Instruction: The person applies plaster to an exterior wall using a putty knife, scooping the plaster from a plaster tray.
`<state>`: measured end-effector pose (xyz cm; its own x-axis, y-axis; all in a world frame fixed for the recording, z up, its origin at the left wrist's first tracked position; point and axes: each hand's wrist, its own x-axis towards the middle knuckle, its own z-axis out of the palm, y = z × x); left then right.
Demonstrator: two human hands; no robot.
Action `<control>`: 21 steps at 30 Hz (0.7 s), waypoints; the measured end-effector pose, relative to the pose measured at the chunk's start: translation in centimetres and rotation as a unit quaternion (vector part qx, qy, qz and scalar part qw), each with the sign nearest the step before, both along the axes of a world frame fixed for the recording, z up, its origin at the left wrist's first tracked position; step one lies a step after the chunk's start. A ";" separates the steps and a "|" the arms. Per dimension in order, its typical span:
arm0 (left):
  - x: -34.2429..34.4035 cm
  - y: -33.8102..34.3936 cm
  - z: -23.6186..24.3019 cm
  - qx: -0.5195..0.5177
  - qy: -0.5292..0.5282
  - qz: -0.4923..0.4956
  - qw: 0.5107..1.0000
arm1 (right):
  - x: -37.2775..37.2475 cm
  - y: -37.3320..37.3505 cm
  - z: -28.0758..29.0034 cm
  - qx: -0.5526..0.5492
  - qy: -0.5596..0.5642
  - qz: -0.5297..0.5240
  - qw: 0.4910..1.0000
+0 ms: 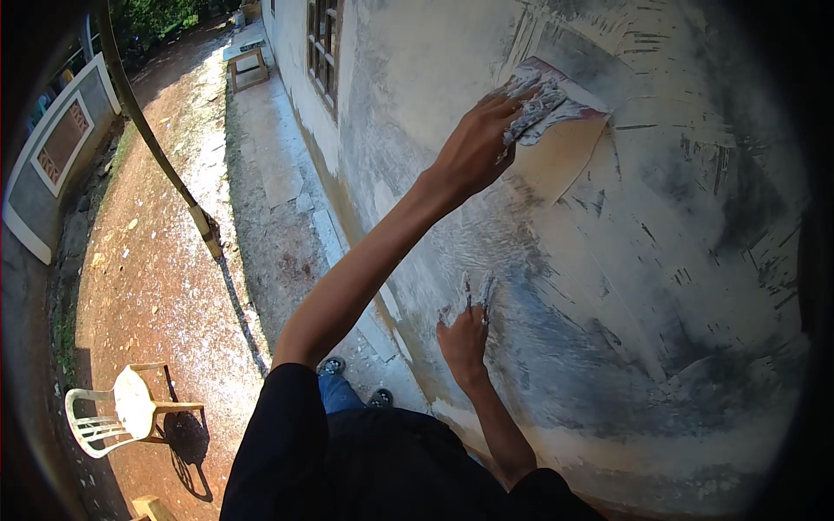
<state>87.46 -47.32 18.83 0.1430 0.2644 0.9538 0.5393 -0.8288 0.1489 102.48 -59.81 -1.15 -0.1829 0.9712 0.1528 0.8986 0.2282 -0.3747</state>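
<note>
My left hand [497,130] reaches up to the wall, its fingers closed over a flat putty spreader [580,97]. Whitish putty smears the spreader and coats those fingers. The spreader lies against the wall [417,78], and a smooth tan patch [565,156] shows just below it. Lower down, my right hand [466,337] is close to the wall with a few putty-covered fingers stretched upward and apart. I see nothing held in it, though part of its palm side is hidden. Pale putty streaks cover the grey wall around both hands.
A barred window [323,48] is set in the wall farther along. A concrete walkway [269,156] runs along its base, with a small wooden table [246,65] at the far end. A slanting pole [156,139] and a white plastic chair [135,404] stand on the dirt yard.
</note>
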 end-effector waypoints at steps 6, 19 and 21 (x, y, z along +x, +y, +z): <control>2.0 -0.2 -5.8 -0.037 0.085 0.026 0.995 | 0.1 0.0 -0.4 0.037 0.061 0.009 0.997; 2.7 -0.8 -4.5 -0.058 -0.046 -0.006 0.997 | 0.2 0.2 -0.9 0.045 0.034 0.019 0.998; 4.5 -0.5 -4.4 -0.049 -0.018 -0.010 0.999 | 0.3 0.2 -1.2 0.045 0.047 0.036 0.997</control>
<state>92.00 -47.78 14.40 0.1152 0.3542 0.9280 0.5156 -0.8199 0.2489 102.77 -59.62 -2.35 -0.2328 0.9375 0.2587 0.8405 0.3277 -0.4314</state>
